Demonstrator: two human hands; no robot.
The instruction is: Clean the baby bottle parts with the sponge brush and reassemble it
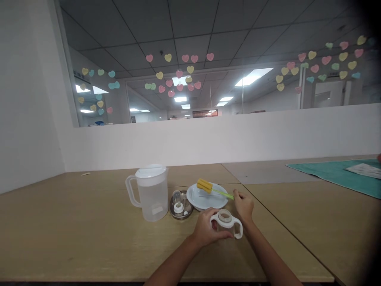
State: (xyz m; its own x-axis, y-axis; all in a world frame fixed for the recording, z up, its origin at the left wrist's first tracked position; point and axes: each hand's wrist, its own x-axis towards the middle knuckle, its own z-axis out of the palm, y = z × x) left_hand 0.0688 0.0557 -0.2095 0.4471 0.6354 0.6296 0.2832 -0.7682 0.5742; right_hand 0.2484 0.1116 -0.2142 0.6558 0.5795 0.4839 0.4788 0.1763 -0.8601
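My left hand (206,230) is wrapped round a clear baby bottle (225,222) with white side handles; its top is uncapped. In my right hand (244,204) is the green handle of a bottle brush (205,185). The brush's yellow sponge head points left, above a pale plate or shallow basin (193,201). Left of that sits a small metal dish (175,216), holding a clear cap, a white ring with a teat and other small parts. A translucent lidded pitcher (153,198) stands further left, its handle on the left.
All this is on a wooden table (98,230) with a seam running diagonally on the right. A teal cloth (333,174) with a white sheet (363,171) on it lies at the far right. Behind rises a white wall (178,145) under a window with heart-shaped notes.
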